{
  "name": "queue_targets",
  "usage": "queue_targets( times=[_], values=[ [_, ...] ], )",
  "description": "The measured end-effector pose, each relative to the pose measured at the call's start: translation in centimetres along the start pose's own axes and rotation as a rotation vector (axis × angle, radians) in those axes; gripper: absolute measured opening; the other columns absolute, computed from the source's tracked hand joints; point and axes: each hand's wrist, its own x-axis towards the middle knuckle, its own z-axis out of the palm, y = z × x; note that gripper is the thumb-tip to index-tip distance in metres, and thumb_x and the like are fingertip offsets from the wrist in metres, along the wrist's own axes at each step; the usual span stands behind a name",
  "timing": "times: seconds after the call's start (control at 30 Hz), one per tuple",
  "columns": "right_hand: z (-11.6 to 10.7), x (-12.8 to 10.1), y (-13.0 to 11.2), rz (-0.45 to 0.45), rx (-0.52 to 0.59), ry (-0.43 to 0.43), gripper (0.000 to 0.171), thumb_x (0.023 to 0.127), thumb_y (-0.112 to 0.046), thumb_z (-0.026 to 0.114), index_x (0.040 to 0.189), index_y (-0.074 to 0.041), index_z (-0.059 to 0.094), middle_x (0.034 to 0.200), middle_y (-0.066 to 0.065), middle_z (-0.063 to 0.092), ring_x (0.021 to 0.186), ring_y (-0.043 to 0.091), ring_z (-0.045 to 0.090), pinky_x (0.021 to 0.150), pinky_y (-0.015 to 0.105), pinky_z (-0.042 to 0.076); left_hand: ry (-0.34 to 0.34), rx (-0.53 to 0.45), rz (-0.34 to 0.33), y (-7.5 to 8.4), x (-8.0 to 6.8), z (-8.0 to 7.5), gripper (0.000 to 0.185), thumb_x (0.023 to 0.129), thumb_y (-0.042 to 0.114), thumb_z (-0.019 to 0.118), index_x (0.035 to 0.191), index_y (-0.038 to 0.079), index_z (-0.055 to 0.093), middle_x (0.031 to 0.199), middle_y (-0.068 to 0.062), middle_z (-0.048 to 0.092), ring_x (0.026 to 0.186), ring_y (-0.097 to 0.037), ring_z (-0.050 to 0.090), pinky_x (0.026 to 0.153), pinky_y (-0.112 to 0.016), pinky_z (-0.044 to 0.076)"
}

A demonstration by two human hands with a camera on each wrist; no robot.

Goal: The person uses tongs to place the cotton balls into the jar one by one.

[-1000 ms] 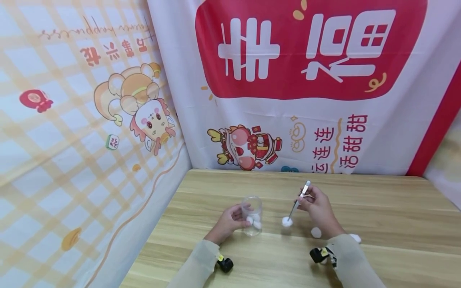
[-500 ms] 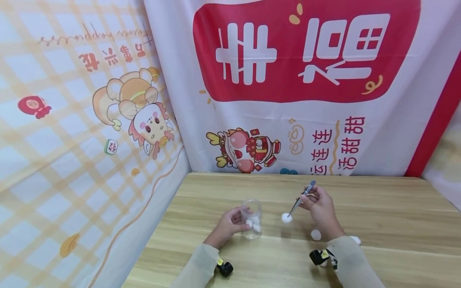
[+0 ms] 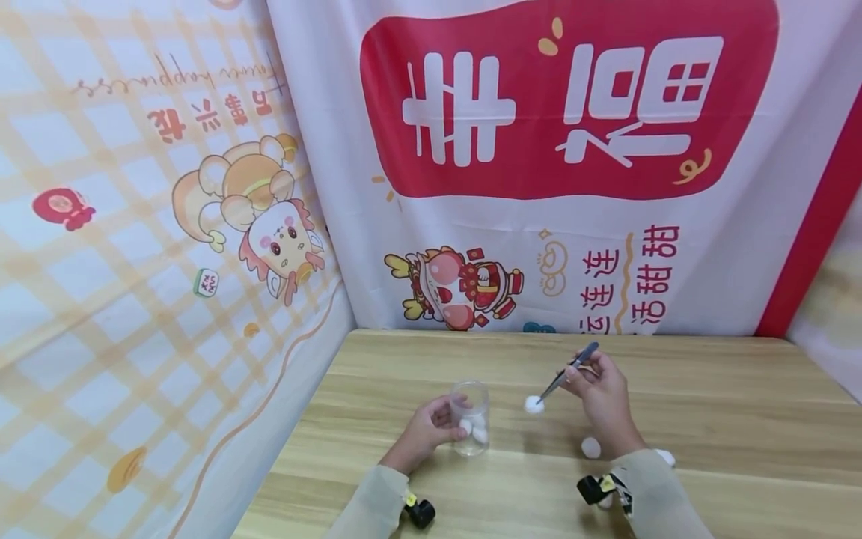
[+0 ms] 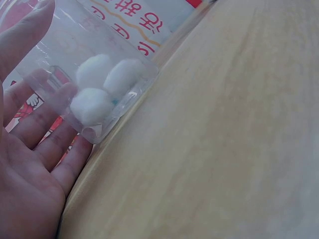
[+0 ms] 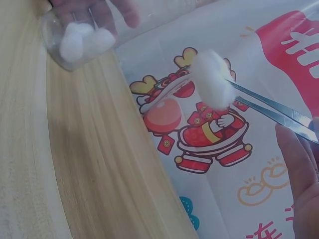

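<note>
My left hand [image 3: 426,432] grips a clear plastic cup [image 3: 471,418] standing on the wooden table [image 3: 727,419]. Three white cotton balls [image 4: 102,82] lie in the cup's bottom, also seen through the cup [image 5: 84,35] in the right wrist view. My right hand [image 3: 601,389] pinches metal tweezers [image 3: 567,372], whose tips hold a white cotton ball [image 3: 534,405] in the air just right of the cup and a little above the table. In the right wrist view the cotton ball [image 5: 213,79] sits clamped between the tweezers [image 5: 271,110].
Two loose cotton balls lie on the table near my right forearm, one [image 3: 590,448] to its left and one [image 3: 665,456] to its right. Printed cloth banners [image 3: 539,165] wall the table at the back and left. Black wrist cameras [image 3: 420,513] sit on both sleeves.
My right hand has lifted the cotton ball off the table with the tweezers and carried it slightly left toward the cup. The left hand keeps holding the cup.
</note>
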Motion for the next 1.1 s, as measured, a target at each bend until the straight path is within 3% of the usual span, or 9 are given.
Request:
queue_targets(
  times=[0.17, 0.33, 0.7, 1.1],
  values=[
    [0.30, 0.02, -0.20, -0.027, -0.003, 0.035, 0.027, 0.097, -0.006, 0.059, 0.123, -0.006, 0.048, 0.119, 0.016, 0.053, 0.100, 0.016, 0.066, 0.083, 0.031, 0.055, -0.001, -0.002, 0.012, 0.11, -0.07, -0.04, 0.066, 0.080, 0.011, 0.079, 0.140, 0.006, 0.050, 0.134, -0.007, 0.057, 0.121, -0.026, 0.054, 0.102, -0.035, 0.044],
    [0.51, 0.07, -0.32, -0.048, -0.014, 0.059, 0.026, 0.097, -0.005, 0.058, 0.122, -0.006, 0.049, 0.117, 0.015, 0.055, 0.098, 0.015, 0.066, 0.081, 0.031, 0.056, -0.003, 0.006, 0.000, 0.32, -0.07, -0.10, 0.066, 0.080, 0.011, 0.079, 0.140, 0.010, 0.050, 0.134, -0.006, 0.057, 0.122, -0.025, 0.054, 0.102, -0.035, 0.044],
    [0.37, -0.12, -0.43, -0.067, 0.111, 0.098, 0.024, 0.095, -0.008, 0.062, 0.117, -0.006, 0.051, 0.112, 0.012, 0.057, 0.097, 0.015, 0.067, 0.081, 0.032, 0.055, -0.005, 0.010, -0.011, 0.13, -0.04, -0.02, 0.066, 0.082, 0.007, 0.077, 0.141, 0.008, 0.049, 0.135, -0.006, 0.057, 0.122, -0.024, 0.054, 0.101, -0.034, 0.044],
    [0.98, -0.14, -0.84, -0.079, 0.121, 0.100, 0.026, 0.096, -0.009, 0.061, 0.119, -0.005, 0.050, 0.115, 0.012, 0.056, 0.100, 0.016, 0.067, 0.082, 0.031, 0.055, -0.012, -0.009, -0.006, 0.03, 0.10, -0.15, 0.067, 0.082, 0.010, 0.078, 0.141, 0.004, 0.047, 0.135, -0.006, 0.057, 0.123, -0.024, 0.053, 0.102, -0.034, 0.044]
  ],
)
